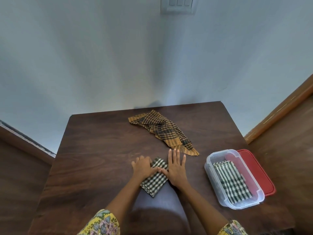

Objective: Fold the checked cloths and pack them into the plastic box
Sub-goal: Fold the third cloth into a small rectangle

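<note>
Green checked cloth [153, 181], folded, lies partly hidden under flat, open left hand [142, 167] and right hand [176, 168].

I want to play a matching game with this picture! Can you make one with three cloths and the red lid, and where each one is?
Things:
1. Orange checked cloth
2. Folded green checked cloth
3. Green checked cloth
4. Red lid

Places:
A. Inside the clear plastic box
B. Under both hands
C. Partly beneath the box
D. Loose and unfolded at the back of the table

Pairs: 1-D, 2-B, 3-A, 4-C
</note>
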Motion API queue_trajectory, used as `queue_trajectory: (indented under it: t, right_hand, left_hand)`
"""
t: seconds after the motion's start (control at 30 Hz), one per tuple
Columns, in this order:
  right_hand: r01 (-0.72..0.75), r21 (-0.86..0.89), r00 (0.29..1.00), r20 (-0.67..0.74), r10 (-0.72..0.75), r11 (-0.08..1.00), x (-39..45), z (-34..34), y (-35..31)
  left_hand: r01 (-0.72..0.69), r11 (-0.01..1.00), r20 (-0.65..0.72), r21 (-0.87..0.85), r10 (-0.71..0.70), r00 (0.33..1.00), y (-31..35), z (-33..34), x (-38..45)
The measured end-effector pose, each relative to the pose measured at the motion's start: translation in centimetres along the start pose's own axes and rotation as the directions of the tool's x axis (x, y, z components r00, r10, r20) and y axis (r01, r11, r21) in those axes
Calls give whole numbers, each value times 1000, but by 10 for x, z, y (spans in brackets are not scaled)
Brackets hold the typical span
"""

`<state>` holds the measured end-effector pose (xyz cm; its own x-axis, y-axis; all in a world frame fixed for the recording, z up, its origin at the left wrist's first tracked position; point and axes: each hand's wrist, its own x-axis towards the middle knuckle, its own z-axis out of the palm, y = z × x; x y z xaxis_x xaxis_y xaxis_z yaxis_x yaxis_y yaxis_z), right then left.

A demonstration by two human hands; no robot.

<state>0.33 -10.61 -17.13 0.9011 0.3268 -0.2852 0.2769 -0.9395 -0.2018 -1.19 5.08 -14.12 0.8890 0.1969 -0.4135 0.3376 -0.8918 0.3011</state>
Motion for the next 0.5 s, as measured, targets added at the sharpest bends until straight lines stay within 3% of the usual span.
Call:
queue_trajectory:
  t: [0.1, 0.17, 0.23, 0.27, 0.3, 0.33, 0.4, 0.43, 0.5]
  right_hand:
    - [5, 11, 999, -36, -5, 1000, -2, -6, -3]
    - [-16, 71, 999, -38, 18, 997, -6, -9, -5]
    - [-54, 283, 997, -39, 68, 958, -7, -12, -5]
    - [-88, 482, 993, -32, 118, 872, -7, -16, -5]
    - [-122, 695, 986, 5, 165, 709, -8, -23, -3]
    - [-139, 864, 981, 55, 184, 483, -8, -32, -2]
    - [-126, 989, 972, 108, 210, 75, -8, -48, 1]
    - [-112, 993, 963, 116, 245, -32, -8, -56, 5]
    - [-60, 995, 939, 85, 334, -83, -10, -71, 18]
  left_hand:
    - [130, 915, 224, -382, -45, 974, 2, -6, 4]
    - [210, 874, 389, -437, -27, 921, 8, -11, 2]
    - [250, 818, 432, -519, -1, 902, 13, -18, 3]
    - [265, 740, 427, -619, 33, 904, 16, -24, 2]
    - [266, 656, 411, -706, 74, 909, 23, -32, 1]
    - [259, 575, 390, -776, 115, 913, 31, -39, -1]
    - [252, 428, 360, -868, 191, 913, 51, -54, -3]
    - [247, 361, 343, -899, 230, 911, 64, -58, -4]
    - [231, 255, 302, -939, 290, 908, 92, -64, -7]
